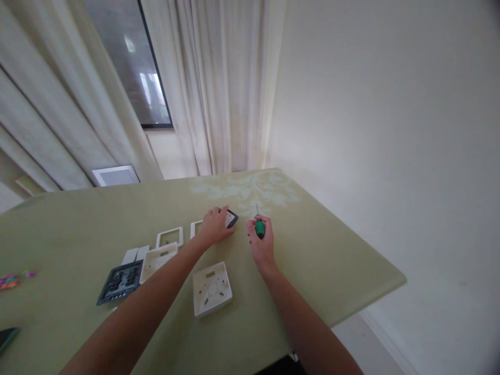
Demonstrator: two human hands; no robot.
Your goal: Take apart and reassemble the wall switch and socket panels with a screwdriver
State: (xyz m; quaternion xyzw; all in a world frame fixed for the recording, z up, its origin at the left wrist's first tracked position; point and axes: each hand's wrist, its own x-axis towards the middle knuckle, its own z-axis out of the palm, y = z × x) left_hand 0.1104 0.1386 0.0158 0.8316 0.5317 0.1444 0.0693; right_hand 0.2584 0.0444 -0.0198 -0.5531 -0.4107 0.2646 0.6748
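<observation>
A green-handled screwdriver (260, 228) is gripped in my right hand (262, 247), its thin shaft pointing away from me. To its left, my left hand (214, 225) holds a small dark-edged switch panel (231, 219) with a pale inner face. Most of that panel is hidden under the fingers. Just beside the left hand is a white frame (194, 229), partly covered by it. Closer to me, between my forearms, a square white back box (212, 289) lies with its open side up.
Left of my left forearm are another white back box (150, 263), a white frame (158, 239), white plates (130, 256) and a dark panel (121, 281). Small colourful pieces (10, 281) lie at far left. A wall (371, 156) borders the table's (320, 260) right side.
</observation>
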